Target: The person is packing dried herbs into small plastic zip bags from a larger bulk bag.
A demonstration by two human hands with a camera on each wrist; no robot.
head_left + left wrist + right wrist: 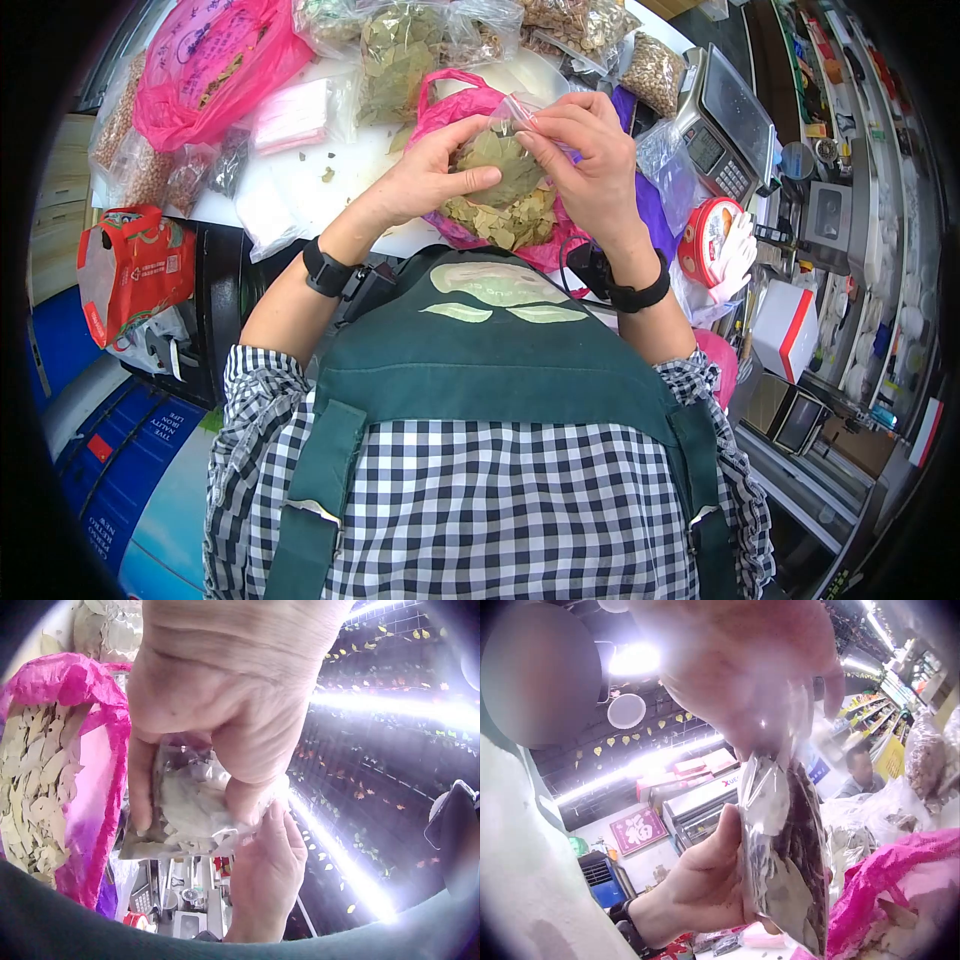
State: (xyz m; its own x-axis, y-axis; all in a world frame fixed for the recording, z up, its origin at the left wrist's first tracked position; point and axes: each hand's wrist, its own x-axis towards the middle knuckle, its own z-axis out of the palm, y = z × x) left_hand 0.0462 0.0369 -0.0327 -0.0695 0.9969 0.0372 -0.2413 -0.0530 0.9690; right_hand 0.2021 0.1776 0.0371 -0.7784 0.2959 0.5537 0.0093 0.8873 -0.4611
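Observation:
A clear plastic bag of dried bay leaves (497,165) is held up between both hands, over the table. My left hand (425,178) grips its side, thumb in front and fingers behind, as the left wrist view also shows. At the bag's top edge, my right hand (590,150) pinches the plastic between thumb and fingers. Directly below lies an open pink plastic bag (440,100) with loose bay leaves (500,222) in it. In the right wrist view the clear bag (780,855) hangs upright, leaves pressed against its wall.
On the white table (350,205), a large pink bag (165,110) and a stack of pink-and-white packets (290,115) lie left. Several filled clear bags, including bagged leaves (400,50), line the back. Right are a digital scale (705,150) and a red tub (705,240).

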